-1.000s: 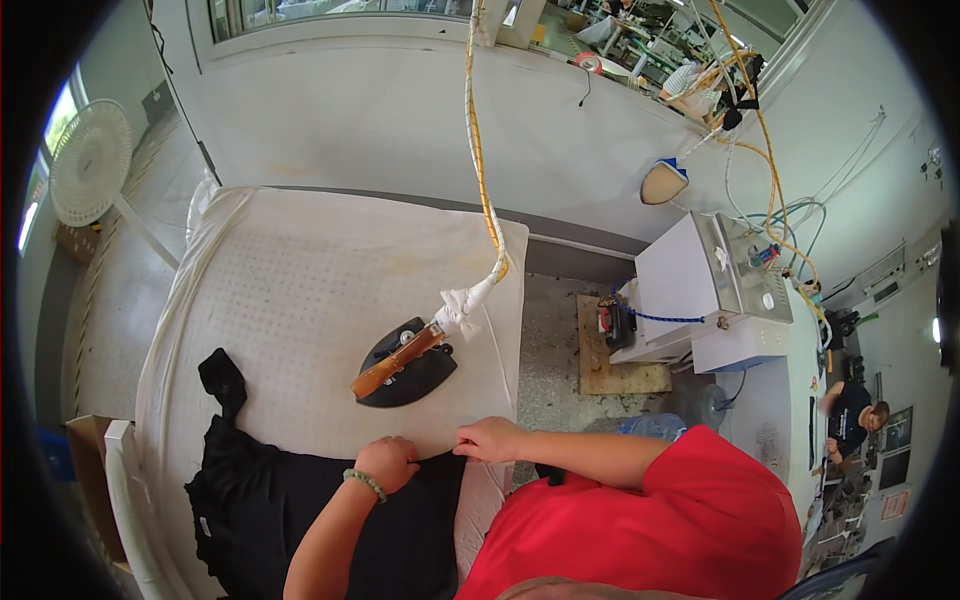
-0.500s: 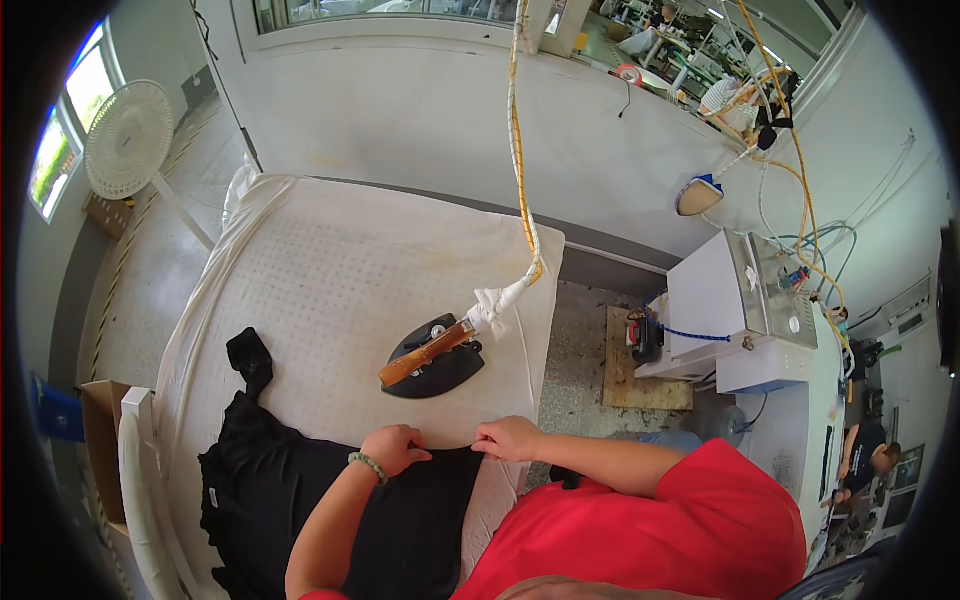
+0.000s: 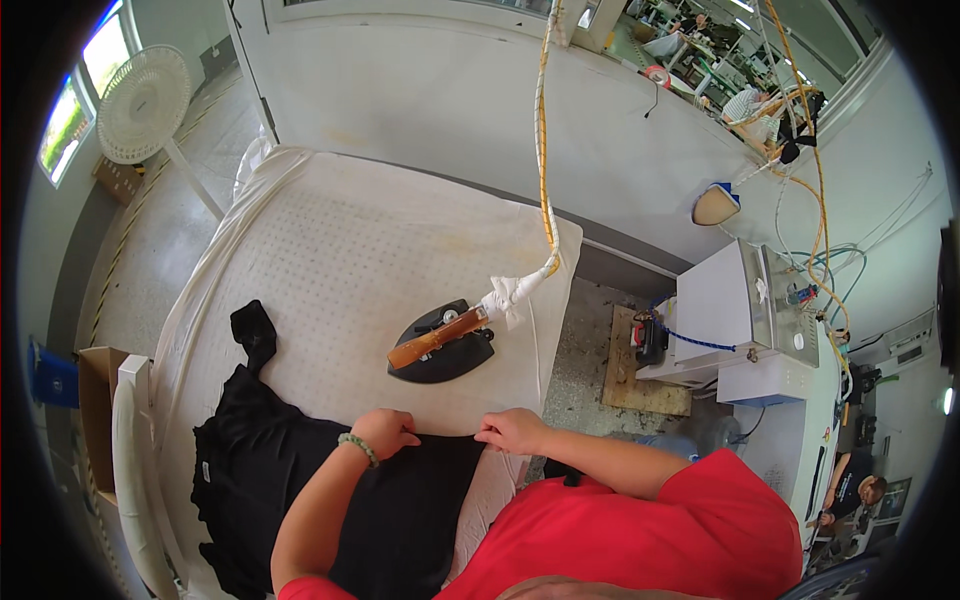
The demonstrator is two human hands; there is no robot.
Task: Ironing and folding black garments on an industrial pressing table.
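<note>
A black knit garment [image 3: 300, 480] lies spread over the near left part of a white-covered ironing table [image 3: 330, 240], one sleeve stretched out toward the far side. Its far edge is pinched by my left hand [image 3: 384, 433], which has a beaded bracelet at the wrist. At that edge's right corner, my right hand [image 3: 512, 431] grips the fabric between thumb and fingers. Between the two hands the edge runs nearly straight. Just beyond them rests a black iron [image 3: 455, 362] with a wooden handle, connected to a wrapped hose and yellow cord.
The iron's cord [image 3: 543, 150] hangs down from above. A white machine cabinet [image 3: 715, 300] stands right of the table, with a wooden board [image 3: 625, 375] on the floor. At left are a white fan [image 3: 145, 103], a cardboard box [image 3: 97, 420] and a padded white arm [image 3: 128, 480].
My hands are slightly farther apart along the garment's edge, the left one having shifted a little leftward. The whole view has tilted slightly; the iron stays in place on the table.
</note>
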